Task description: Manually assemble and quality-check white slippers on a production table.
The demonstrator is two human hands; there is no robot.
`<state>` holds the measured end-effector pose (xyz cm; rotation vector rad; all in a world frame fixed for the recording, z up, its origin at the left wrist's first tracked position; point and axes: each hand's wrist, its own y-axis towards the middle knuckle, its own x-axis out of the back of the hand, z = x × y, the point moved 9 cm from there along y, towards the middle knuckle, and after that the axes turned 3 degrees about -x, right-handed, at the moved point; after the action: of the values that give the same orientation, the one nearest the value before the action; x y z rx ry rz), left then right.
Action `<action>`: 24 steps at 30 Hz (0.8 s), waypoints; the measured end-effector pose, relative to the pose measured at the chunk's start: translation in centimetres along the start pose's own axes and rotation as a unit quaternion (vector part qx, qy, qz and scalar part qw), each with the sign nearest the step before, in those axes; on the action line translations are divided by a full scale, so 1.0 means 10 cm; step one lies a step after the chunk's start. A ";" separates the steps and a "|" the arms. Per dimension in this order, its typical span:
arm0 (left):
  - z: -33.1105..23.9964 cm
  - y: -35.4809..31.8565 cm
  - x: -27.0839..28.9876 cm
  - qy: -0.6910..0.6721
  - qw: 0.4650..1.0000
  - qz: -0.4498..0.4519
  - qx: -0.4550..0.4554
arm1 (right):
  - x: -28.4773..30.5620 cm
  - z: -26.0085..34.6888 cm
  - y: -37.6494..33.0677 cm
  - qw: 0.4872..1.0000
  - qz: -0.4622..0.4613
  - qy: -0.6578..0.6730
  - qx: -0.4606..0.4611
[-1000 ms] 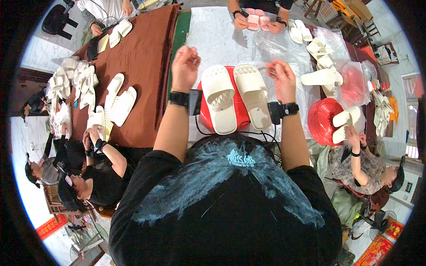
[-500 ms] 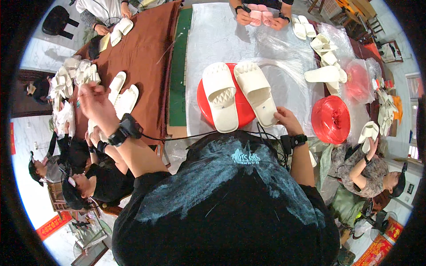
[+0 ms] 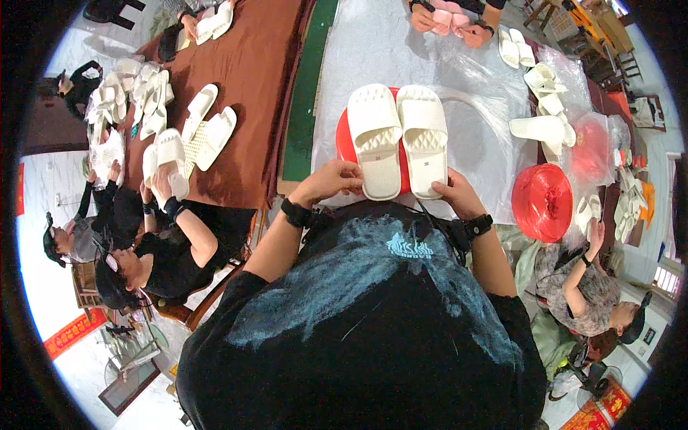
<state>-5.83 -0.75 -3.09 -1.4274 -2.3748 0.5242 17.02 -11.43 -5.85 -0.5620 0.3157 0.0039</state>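
Two cream slippers stand side by side in front of me, toes pointing away, over a round red object they mostly cover point(image 3: 346, 140). My left hand point(image 3: 331, 183) has its fingers closed at the outer heel edge of the left slipper point(image 3: 380, 168). At the heel of the right slipper point(image 3: 424, 165), my right hand point(image 3: 461, 196) pinches the outer edge, thumb on top. The undersides of both slippers are hidden.
A red roll of plastic twine point(image 3: 542, 203) sits to the right. More cream slippers point(image 3: 541, 129) lie beyond it. Left, a brown-covered table point(image 3: 244, 64) bears slipper pairs and a pile. People handle slippers on both sides; across the table, another person's hands hold pink slippers point(image 3: 450, 18).
My left hand has come down from the left, over the brown table, to the left slipper. The two slippers, splayed apart before, now stand nearly parallel and close together.
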 end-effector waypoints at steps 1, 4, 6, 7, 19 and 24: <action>0.06 0.00 -0.01 -0.051 0.998 0.011 0.029 | -0.02 -0.01 0.00 1.000 0.002 -0.001 -0.003; 0.16 0.00 -0.05 -0.088 0.993 0.031 0.075 | -0.05 -0.03 0.01 1.000 -0.007 0.022 -0.016; 0.19 0.01 -0.17 -0.133 0.986 0.060 0.080 | -0.12 0.02 0.00 0.998 0.016 0.053 -0.007; 0.25 0.02 -0.19 -0.134 0.986 0.061 0.081 | -0.15 0.03 0.00 0.998 0.015 0.054 -0.008; 0.11 0.02 -0.26 -0.242 0.968 0.002 0.063 | -0.45 0.26 -0.01 0.995 0.018 0.097 0.010; 0.01 0.06 -0.19 -0.141 0.989 -0.041 0.014 | -0.48 0.37 0.08 0.994 -0.025 -0.022 0.106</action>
<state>-4.57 -2.19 -3.64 -1.3108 -2.6177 0.7788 13.46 -8.39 -1.93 -0.3593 0.2557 -0.0657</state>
